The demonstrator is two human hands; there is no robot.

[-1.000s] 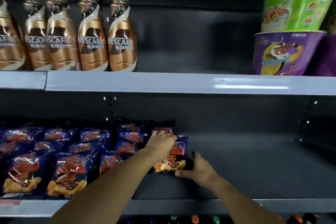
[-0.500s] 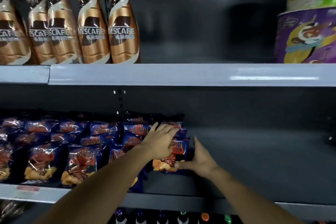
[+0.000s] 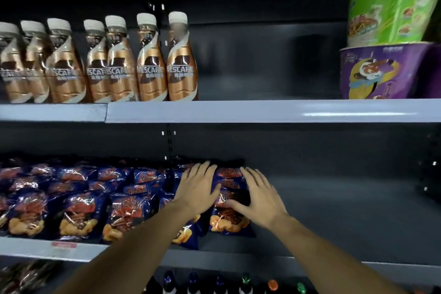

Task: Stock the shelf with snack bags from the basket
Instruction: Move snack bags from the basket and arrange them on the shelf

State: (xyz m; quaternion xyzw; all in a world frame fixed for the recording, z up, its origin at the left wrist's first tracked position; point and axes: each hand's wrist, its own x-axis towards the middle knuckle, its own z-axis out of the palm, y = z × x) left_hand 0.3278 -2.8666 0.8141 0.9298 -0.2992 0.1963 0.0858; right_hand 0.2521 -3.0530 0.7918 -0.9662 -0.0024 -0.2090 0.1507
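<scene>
Both hands, left and right, have gone from gripping to lying spread on the bags, so that column looks settled on the shelf.

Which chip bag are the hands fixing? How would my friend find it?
Look at the middle shelf, the one under the brown coffee bottles. Follow the rows of dark blue snack bags to their right end. The front bag there is the one: the right hand rests on it, the left hand lies flat beside it, and only bare grey shelf lies to its right.
</scene>
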